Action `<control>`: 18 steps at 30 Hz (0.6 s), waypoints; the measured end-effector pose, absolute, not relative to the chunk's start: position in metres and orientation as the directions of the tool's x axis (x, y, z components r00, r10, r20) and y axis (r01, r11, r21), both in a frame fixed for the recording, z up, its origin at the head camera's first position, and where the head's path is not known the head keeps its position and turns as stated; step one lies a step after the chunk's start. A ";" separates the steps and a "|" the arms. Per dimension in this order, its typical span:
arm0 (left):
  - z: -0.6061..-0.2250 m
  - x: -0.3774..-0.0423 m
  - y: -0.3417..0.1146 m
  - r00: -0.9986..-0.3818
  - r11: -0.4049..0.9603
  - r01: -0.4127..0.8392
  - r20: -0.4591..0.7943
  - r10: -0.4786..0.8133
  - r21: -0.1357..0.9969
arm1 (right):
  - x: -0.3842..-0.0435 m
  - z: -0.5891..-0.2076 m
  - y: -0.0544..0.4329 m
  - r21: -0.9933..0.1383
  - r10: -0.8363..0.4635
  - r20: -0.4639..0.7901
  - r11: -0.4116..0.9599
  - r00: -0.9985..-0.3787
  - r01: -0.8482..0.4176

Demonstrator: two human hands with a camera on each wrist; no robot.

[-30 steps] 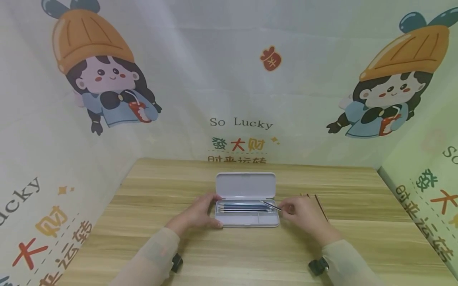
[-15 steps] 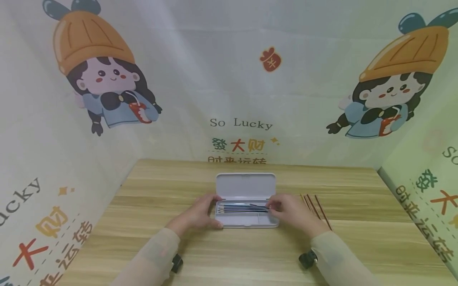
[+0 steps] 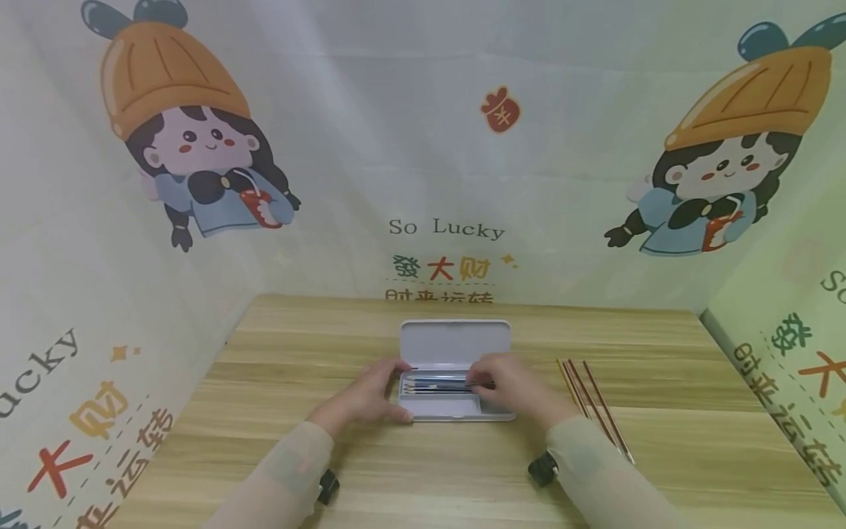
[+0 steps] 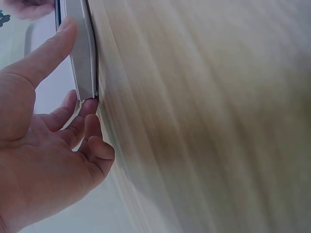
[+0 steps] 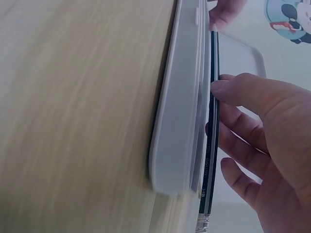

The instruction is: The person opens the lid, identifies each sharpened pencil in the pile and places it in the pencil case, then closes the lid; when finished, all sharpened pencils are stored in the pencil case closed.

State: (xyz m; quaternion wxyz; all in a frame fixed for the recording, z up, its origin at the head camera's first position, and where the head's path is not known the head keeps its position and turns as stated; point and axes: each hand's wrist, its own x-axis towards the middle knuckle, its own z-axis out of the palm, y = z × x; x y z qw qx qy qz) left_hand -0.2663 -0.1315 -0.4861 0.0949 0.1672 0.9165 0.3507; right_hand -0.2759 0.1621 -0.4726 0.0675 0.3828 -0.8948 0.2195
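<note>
A white pencil case [image 3: 436, 406] lies open on the table, its lid [image 3: 456, 342] tilted up at the back. Several dark pencils [image 3: 419, 391] lie side by side in its rear compartment. My left hand [image 3: 362, 398] grips the case's left end, thumb at the front corner and fingers at the back. Over the right part of the case, my right hand [image 3: 512, 383] pinches a dark pencil [image 5: 210, 145] between thumb and fingers. In the right wrist view this pencil runs along the case, its metal-banded end reaching past the case's end.
Several thin reddish-brown and yellow pencils [image 3: 590, 397] lie slanted on the wooden table [image 3: 423, 477], to the right of the case and close to the right forearm. A printed cloth [image 3: 449, 169] hangs behind the table and along both sides.
My right hand has moved left with the pencil, from beside the case's right end to over its inside. More of the pencils on the right now shows. My left hand stays put.
</note>
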 end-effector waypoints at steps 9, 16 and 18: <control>-0.482 -0.265 -0.131 -0.929 0.700 0.224 -0.070 0.364 0.678 | -0.285 -0.471 0.137 -0.283 -0.670 0.218 0.653 -0.710 -0.703; -0.482 -0.265 -0.130 -0.928 0.699 0.227 -0.066 0.366 0.678 | -0.290 -0.473 0.126 -0.256 -0.676 0.202 0.662 -0.709 -0.704; -0.482 -0.265 -0.131 -0.928 0.700 0.228 -0.066 0.366 0.677 | -0.291 -0.474 0.124 -0.259 -0.677 0.201 0.660 -0.708 -0.705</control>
